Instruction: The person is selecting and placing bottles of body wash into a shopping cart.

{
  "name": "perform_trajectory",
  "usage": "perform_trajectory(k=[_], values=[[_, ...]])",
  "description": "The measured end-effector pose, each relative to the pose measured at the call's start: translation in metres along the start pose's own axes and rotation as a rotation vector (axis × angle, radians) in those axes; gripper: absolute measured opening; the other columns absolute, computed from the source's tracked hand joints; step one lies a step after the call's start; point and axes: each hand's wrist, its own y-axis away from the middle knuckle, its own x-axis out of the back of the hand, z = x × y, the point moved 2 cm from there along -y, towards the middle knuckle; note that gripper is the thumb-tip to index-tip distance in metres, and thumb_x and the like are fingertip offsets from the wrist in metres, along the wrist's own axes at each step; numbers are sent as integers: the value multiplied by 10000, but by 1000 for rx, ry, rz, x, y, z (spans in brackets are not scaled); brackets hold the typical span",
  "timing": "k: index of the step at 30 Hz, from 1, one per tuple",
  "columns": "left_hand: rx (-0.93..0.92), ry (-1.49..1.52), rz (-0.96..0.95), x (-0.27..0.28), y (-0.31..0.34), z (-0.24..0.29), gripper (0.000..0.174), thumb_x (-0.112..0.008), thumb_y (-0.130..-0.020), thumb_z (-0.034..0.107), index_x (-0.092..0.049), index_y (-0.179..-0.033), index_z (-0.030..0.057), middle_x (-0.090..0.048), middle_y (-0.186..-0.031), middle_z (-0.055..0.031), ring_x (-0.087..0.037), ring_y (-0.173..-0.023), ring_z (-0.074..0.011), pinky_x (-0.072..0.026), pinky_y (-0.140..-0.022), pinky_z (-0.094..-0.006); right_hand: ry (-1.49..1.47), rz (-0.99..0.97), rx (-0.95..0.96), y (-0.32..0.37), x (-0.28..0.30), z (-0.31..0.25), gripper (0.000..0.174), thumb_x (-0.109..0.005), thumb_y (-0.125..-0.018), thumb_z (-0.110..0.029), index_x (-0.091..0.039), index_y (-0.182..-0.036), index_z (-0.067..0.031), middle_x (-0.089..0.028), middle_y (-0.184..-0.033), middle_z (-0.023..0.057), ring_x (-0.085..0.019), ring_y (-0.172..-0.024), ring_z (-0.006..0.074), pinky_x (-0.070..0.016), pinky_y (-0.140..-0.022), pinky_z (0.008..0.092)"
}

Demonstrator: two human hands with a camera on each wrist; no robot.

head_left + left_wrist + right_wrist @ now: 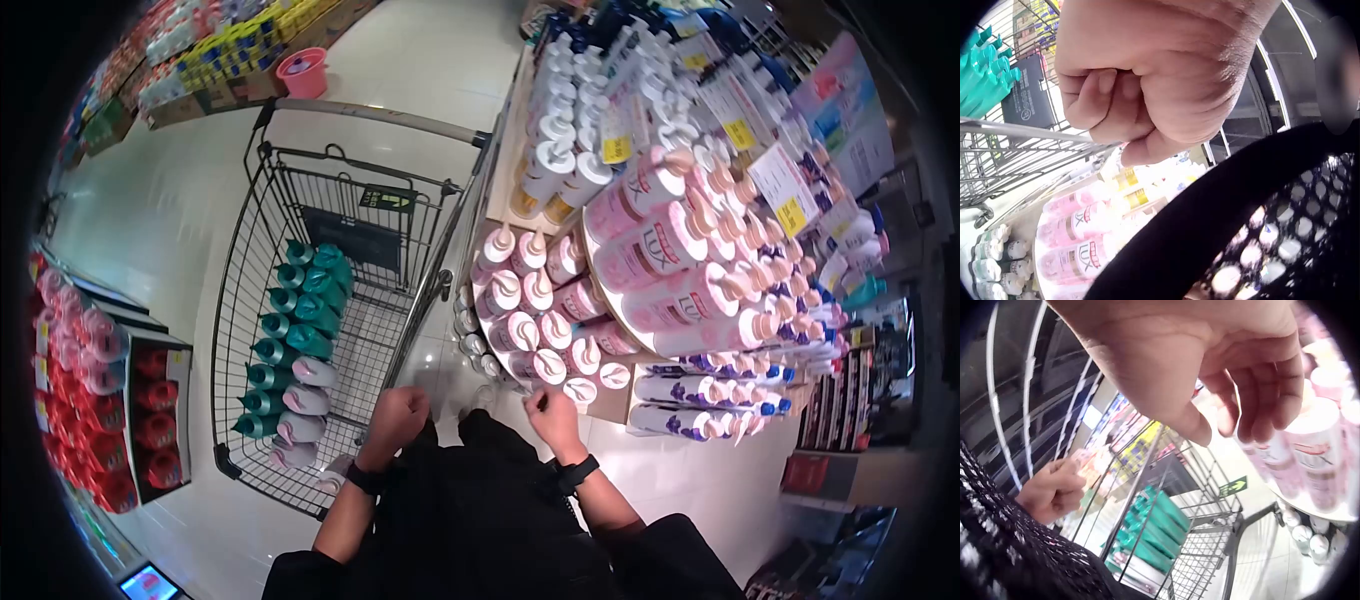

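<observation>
My left hand hangs just right of the shopping cart's lower side, its fingers curled into the palm around nothing, as the left wrist view shows of the hand. My right hand is in front of the display of pink LUX bottles, touching none of them. In the right wrist view the fingers of that hand bend loosely with nothing between them. The cart holds teal bottles in rows and several pale pink-white bottles nearer me.
White pump bottles with price cards stand behind the LUX display. Purple-marked bottles lie at its right. Red bottles fill a shelf at far left; a pink bucket stands beyond the cart. Tiled floor surrounds the cart.
</observation>
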Motion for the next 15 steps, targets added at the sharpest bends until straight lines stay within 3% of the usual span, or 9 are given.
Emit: perform_trajectory(k=[1,2,5,6,9,11,12,15], values=[[-14,-22,-30,-6,-5,6,234,-648,-837,128,-544,-689,-20,-523,-622,-206,-515,-543,-384,-387,-507,-427,-135,101,-114,3,9,20,182,-717,-800,-146,-616,-746,-4,-635,-675,164,-636,-626,325,-492,-612,430],[-51,-14,-44,-11,-11,14,238,-654,-827,109,-521,-677,-20,-493,-610,-207,-492,-533,-377,-377,-503,-422,-82,224,-184,7,18,38,156,-723,-778,-111,-615,-798,0,-621,-684,159,-639,-666,315,-496,-636,414],[-126,-67,-111,-17,-20,23,285,-670,-799,58,-437,-649,-11,-390,-575,-189,-384,-510,-342,-342,-493,-407,99,398,-318,20,37,73,366,-791,-722,-137,-616,-1032,-53,-571,-1060,175,-637,-883,385,-519,-769,454],[-92,-62,-124,-16,-22,22,310,-678,-795,59,-415,-646,-5,-365,-568,-174,-349,-512,-320,-330,-489,-400,86,412,-333,20,36,78,366,-791,-722,-137,-616,-1032,-53,-571,-1060,175,-637,-883,385,-519,-769,454],[-57,-58,-186,-24,-31,20,355,-696,-800,83,-390,-637,5,-341,-556,-137,-305,-517,-263,-321,-486,-383,155,400,-282,9,37,101,477,-795,-721,-118,-607,-1159,-101,-530,-1152,175,-641,-880,394,-537,-780,469],[-31,-94,-210,-28,-36,27,364,-700,-813,107,-399,-633,6,-361,-551,-126,-319,-512,-247,-327,-489,-379,112,200,-293,-7,37,117,566,-773,-745,-94,-564,-1267,-154,-529,-1150,181,-645,-907,388,-544,-780,477],[-25,-135,-224,-25,-38,38,363,-698,-824,124,-410,-637,5,-382,-550,-122,-339,-510,-251,-338,-495,-377,166,227,-217,-11,36,120,567,-757,-785,-132,-520,-1300,-128,-535,-1147,204,-658,-872,390,-553,-722,484],[-67,-154,-247,-27,-47,48,364,-701,-825,127,-412,-640,6,-393,-551,-127,-360,-509,-253,-343,-500,-377,167,203,-307,-18,51,102,482,-756,-790,-168,-547,-1217,-83,-561,-1101,231,-652,-847,416,-533,-685,510]])
